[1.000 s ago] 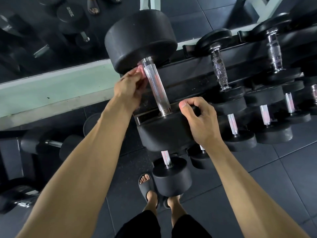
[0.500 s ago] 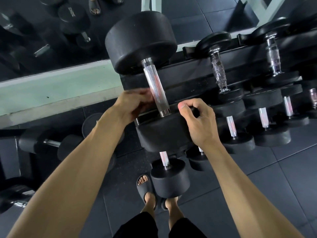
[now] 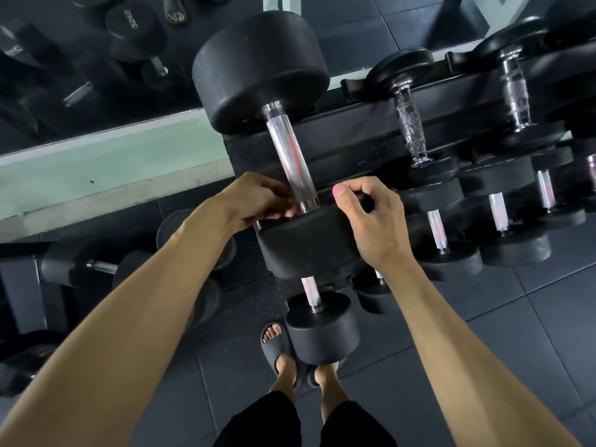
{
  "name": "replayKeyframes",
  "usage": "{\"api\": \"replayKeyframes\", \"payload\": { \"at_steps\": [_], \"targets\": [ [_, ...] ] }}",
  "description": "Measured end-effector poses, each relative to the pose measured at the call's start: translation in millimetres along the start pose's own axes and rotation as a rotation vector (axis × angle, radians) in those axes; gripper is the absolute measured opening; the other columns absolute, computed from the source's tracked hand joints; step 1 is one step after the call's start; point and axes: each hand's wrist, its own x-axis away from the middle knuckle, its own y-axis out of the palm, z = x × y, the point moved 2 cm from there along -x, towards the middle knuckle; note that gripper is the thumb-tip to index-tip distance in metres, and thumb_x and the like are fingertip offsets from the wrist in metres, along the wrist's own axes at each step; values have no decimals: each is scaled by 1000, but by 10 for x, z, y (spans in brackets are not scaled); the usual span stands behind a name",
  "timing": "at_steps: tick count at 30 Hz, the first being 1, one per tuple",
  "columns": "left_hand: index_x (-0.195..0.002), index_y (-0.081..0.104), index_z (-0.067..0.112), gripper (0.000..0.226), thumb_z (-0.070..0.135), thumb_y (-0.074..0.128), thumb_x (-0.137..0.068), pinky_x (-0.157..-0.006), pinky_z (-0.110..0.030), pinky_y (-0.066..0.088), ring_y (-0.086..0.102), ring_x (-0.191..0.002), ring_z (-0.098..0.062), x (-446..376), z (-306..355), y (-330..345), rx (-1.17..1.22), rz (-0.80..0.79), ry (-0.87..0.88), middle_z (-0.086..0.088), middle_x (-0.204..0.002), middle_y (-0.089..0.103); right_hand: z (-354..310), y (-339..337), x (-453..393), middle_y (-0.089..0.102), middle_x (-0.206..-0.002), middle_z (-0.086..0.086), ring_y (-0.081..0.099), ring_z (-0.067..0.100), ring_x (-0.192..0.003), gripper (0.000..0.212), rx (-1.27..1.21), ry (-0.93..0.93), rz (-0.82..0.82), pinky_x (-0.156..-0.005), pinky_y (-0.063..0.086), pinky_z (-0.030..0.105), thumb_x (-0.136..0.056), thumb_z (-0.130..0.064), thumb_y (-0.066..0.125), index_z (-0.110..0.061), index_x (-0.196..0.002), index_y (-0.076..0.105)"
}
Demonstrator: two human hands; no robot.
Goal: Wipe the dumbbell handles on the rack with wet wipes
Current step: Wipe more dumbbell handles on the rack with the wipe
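A large black dumbbell lies on the top tier of the rack (image 3: pixel 361 140), its knurled chrome handle (image 3: pixel 288 156) running from the far head (image 3: pixel 258 69) to the near head (image 3: pixel 306 243). My left hand (image 3: pixel 258 203) is at the handle's near end, on its left side, fingers curled round a wet wipe (image 3: pixel 292 213) of which only a pinkish bit shows. My right hand (image 3: pixel 371 217) grips the top edge of the near head, thumb on top.
More dumbbells (image 3: pixel 409 127) fill the rack to the right, and lower tiers hold others (image 3: pixel 322 324) below my hands. Dumbbells (image 3: pixel 93 266) sit on a low rack at left. A mirror (image 3: pixel 80 59) backs the wall. My sandalled feet (image 3: pixel 280 353) stand on dark floor tiles.
My left hand has slid with the wipe down the handle, from beside the far head to the near end. My right hand has stayed on the near head.
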Motion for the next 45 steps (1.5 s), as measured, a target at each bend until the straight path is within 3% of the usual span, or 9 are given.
{"api": "replayKeyframes", "payload": {
  "at_steps": [5,11,14,21,26,31,37,42,45],
  "targets": [
    [-113,68,-2,32,-9,40,-97,-88,-31,57,69,-108,-24,-110,73,20,508,-54,23,-13,-115,72,10,-3,-6,65,-86,-17,62,9,-98,18,-14,6,2,-95,49,39,-79,-58,57,-42,-73,64],
    [-86,75,6,33,-14,49,-91,-59,-16,54,65,-67,-13,-21,-3,20,169,-139,-63,-7,-73,71,14,1,-9,64,-86,-17,62,12,-98,18,-11,-12,11,-95,49,42,-81,-56,57,-40,-73,62],
    [-89,79,6,38,-9,45,-96,-92,-29,56,71,-97,-22,1,59,74,434,-120,-5,-13,-101,75,20,-7,-10,64,-85,-18,61,11,-98,19,-7,-2,4,-95,49,41,-81,-57,57,-40,-74,63],
    [-93,74,3,16,-7,69,-82,-67,-23,57,70,-69,-15,235,-44,134,315,160,4,-9,-76,75,17,-8,-8,68,-94,-14,61,7,-102,20,2,8,6,-96,48,35,-79,-59,56,-40,-76,62],
    [-83,72,4,13,-8,70,-81,-75,-27,60,73,-75,-19,161,103,96,671,366,19,-11,-80,75,29,1,-13,69,-95,-12,62,8,-101,20,0,4,17,-96,48,35,-79,-59,56,-40,-75,62],
    [-84,75,5,23,0,81,-63,-77,-30,59,73,-81,-22,324,-1,135,311,220,-59,-14,-87,76,33,2,-13,70,-96,-11,62,8,-101,22,-1,10,21,-95,49,35,-80,-57,56,-37,-78,65],
    [-77,69,5,15,-2,80,-70,-76,-27,59,74,-74,-18,250,195,96,618,392,56,-9,-77,75,28,-3,-11,70,-96,-10,63,6,-97,19,7,26,10,-91,49,28,-83,-51,57,-35,-81,66],
    [-67,76,19,17,14,90,-59,-87,-39,59,74,-85,-23,416,24,221,181,322,-45,-5,-81,77,25,-3,-11,69,-94,-10,63,8,-97,22,16,18,21,-91,48,30,-83,-52,57,-32,-79,66],
    [-71,76,18,19,19,90,-59,-92,-40,57,75,-84,-21,367,109,174,271,403,30,-6,-79,77,19,-5,-6,70,-95,-10,63,5,-95,16,14,23,6,-89,47,25,-86,-46,59,-34,-78,65]
  ]
}}
